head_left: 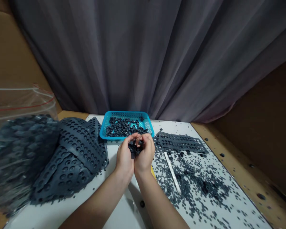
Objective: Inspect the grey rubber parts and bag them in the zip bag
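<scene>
Two-handed cup in head view: left hand [124, 156] and right hand [144, 155] meet side by side, fingers curled round heap of small black rubbery pieces [133, 151]. Pierced blue plastic basket [112, 138] lies straight ahead, just past fingertips, long axis crosswise; similar pieces inside. Neither hand clearly nearer: left fingers by middle of front rim, right fingers toward right front corner; whether touching rim, cannot tell. Perforated dark sheets [73, 156] left of hands; white stick [172, 173] right, amid scattered dark discs [206, 187].

bare left hand [124, 155] and bare right hand [145, 154], slim wrists [143, 173], bare forearms [97, 197] tapering toward them
</scene>
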Motion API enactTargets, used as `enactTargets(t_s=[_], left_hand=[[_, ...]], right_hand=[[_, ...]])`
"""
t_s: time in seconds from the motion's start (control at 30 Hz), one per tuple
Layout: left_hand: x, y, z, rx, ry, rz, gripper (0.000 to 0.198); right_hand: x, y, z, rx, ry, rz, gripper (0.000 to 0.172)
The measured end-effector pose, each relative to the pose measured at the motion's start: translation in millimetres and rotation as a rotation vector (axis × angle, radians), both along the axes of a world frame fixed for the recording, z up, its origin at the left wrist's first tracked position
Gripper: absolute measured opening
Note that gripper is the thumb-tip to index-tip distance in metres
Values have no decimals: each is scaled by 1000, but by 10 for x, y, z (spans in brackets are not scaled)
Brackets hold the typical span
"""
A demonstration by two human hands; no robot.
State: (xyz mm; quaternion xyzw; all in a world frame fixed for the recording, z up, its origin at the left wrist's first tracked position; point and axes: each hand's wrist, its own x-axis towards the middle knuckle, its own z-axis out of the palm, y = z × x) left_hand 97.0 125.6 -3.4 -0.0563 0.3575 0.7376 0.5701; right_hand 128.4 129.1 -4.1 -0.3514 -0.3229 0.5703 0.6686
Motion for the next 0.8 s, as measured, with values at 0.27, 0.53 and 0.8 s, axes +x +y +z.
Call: enactTargets(t_s=[0.27, 0.53, 0.8], left_hand=[[-13, -24, -4, -28, 53, 71, 11], [-49, -11, 25, 2, -80, 62, 19], [-41, -29, 95, 71, -204, 35, 22]], right_hand=[[-12, -10, -6, 6, -93, 69, 15], [-37, 10, 1, -29, 210, 38, 4], [-4, -42, 107, -27, 341, 29, 6]])
